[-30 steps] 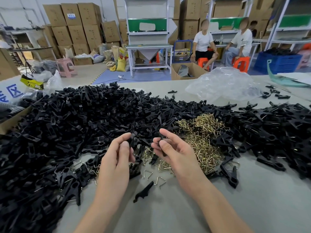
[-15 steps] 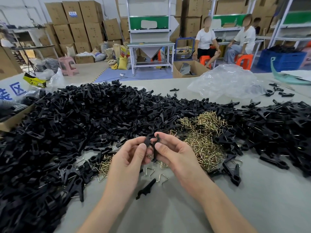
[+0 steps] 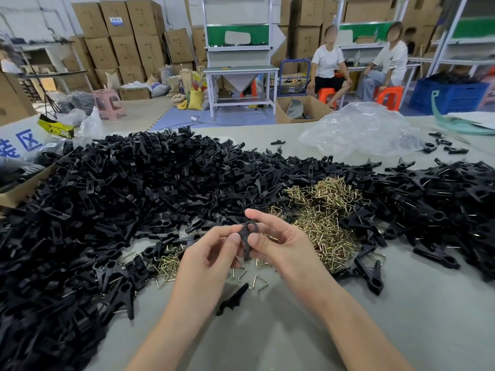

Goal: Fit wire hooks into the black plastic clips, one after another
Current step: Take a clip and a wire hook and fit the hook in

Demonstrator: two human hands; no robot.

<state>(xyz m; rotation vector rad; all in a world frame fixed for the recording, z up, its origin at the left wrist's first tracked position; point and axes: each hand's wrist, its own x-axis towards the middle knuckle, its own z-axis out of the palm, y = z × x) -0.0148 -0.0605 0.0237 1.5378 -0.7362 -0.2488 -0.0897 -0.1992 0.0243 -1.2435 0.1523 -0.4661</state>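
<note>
A black plastic clip [image 3: 248, 236] with a round eye at its top is held upright between both hands above the table. My left hand [image 3: 207, 261] pinches its left side with thumb and fingers. My right hand [image 3: 281, 243] pinches its right side, thumb on the front. Whether a wire hook sits in the clip I cannot tell. A heap of brass-coloured wire hooks [image 3: 324, 218] lies just right of my hands. A few loose hooks [image 3: 258, 282] lie on the table under my hands. A huge pile of black clips [image 3: 128, 199] covers the left and far side.
More black clips [image 3: 442, 210] spread to the right. A single clip piece [image 3: 232, 299] lies on the grey table [image 3: 401, 317] between my forearms. A crumpled clear plastic bag [image 3: 359, 129] sits at the back right. Two people sit on orange stools beyond the table.
My hands came together from about a hand's width apart. The black pieces each held are now joined as one clip between both hands, raised slightly.
</note>
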